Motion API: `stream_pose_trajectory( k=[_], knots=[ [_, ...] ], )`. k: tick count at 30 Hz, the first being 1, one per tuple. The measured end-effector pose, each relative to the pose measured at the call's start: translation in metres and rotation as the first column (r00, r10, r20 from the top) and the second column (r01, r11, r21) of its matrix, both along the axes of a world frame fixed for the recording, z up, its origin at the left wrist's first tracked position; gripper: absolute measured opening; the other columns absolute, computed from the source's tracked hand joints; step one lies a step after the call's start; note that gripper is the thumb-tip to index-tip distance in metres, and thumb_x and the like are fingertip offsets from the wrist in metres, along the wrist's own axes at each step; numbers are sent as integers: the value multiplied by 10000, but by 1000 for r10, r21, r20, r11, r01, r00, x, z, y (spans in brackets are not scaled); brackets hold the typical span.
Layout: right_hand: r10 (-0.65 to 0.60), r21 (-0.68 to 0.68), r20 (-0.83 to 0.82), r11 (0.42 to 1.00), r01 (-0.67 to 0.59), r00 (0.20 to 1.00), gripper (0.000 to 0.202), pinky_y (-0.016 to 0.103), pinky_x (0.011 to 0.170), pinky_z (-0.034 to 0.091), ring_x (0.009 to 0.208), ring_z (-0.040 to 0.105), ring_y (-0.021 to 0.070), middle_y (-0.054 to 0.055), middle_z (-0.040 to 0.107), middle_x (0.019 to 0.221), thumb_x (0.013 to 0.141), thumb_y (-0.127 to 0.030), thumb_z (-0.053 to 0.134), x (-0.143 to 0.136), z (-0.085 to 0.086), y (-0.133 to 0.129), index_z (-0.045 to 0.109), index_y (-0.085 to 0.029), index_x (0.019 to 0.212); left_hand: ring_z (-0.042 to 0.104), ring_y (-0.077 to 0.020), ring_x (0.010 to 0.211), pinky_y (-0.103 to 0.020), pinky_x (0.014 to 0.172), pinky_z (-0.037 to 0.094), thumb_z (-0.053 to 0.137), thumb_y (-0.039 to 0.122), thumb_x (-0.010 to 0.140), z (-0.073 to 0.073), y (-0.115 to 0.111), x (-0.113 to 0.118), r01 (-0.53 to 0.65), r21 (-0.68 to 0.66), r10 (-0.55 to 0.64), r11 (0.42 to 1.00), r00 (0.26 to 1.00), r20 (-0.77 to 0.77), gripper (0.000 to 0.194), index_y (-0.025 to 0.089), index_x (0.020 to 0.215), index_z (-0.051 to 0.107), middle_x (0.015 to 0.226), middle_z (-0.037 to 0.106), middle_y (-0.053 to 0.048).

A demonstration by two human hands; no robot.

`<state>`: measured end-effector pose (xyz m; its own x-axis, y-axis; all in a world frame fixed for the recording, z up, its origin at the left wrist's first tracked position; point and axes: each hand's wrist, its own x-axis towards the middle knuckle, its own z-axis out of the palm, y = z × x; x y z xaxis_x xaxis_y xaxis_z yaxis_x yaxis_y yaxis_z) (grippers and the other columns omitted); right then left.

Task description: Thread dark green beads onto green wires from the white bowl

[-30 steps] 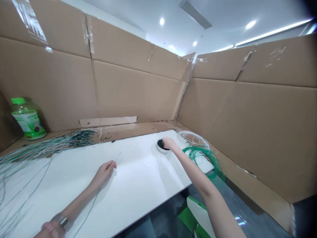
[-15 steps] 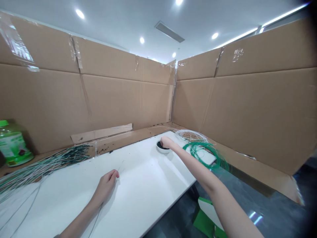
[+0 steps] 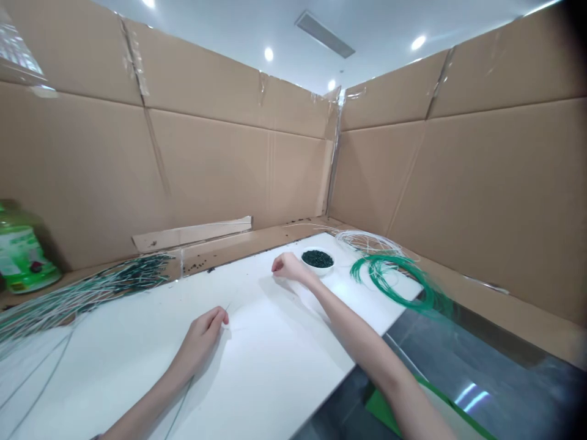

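My left hand point(image 3: 204, 335) is pinched round a thin green cord point(image 3: 180, 404); its fine end sticks up past the fingertips and the rest trails down over the white table point(image 3: 261, 373). My right hand point(image 3: 290, 267) hovers just left of a white bowl point(image 3: 333, 266) full of small dark green pieces. Its fingertips are pressed together, and whatever lies between them is too small to make out. Beyond the left hand lies a bundle of green and white cords point(image 3: 105, 287) with dark tips.
A coil of green cord point(image 3: 389, 287) and a coil of white cord point(image 3: 367, 239) lie at the table's right end. A green bottle point(image 3: 25, 260) stands far left. Cardboard walls point(image 3: 220, 159) enclose the back and right. A green chair point(image 3: 383, 409) is below the table's edge.
My right hand has come out of the bowl and moved left, uncovering the dark green pieces. The left hand keeps its pinch on the cord. The camera view has shifted a little.
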<state>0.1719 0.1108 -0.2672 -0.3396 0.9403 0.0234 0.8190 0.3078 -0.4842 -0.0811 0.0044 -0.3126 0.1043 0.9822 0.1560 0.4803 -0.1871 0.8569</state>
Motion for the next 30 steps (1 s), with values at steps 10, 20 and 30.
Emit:
stream_pose_trajectory(
  k=[10,20,30],
  knots=[
    [-1,-132,-68,991,-8,998,268,349,771,535,910,614,170,63,611,1083,889,-319,558,14,-27,10,583,-137,1085,274,-113,425,-210,413,202,374,516,793,6,-2,2,61,-81,-60,995,998,21,373,192,650,490,463,311,58],
    [-20,-145,-113,989,3,993,269,339,752,538,882,618,159,61,616,1058,893,-321,552,19,-25,6,579,-136,1085,295,-126,429,-223,426,222,366,556,784,4,-2,2,52,-74,-52,996,999,5,410,197,637,499,445,320,53],
    [-23,-103,-93,995,13,995,268,353,775,532,909,615,169,63,614,1076,888,-321,558,15,-18,-2,586,-135,1080,295,-121,427,-219,429,226,368,549,771,6,-2,2,67,-67,-67,995,998,11,403,193,641,504,452,315,58]
  ],
)
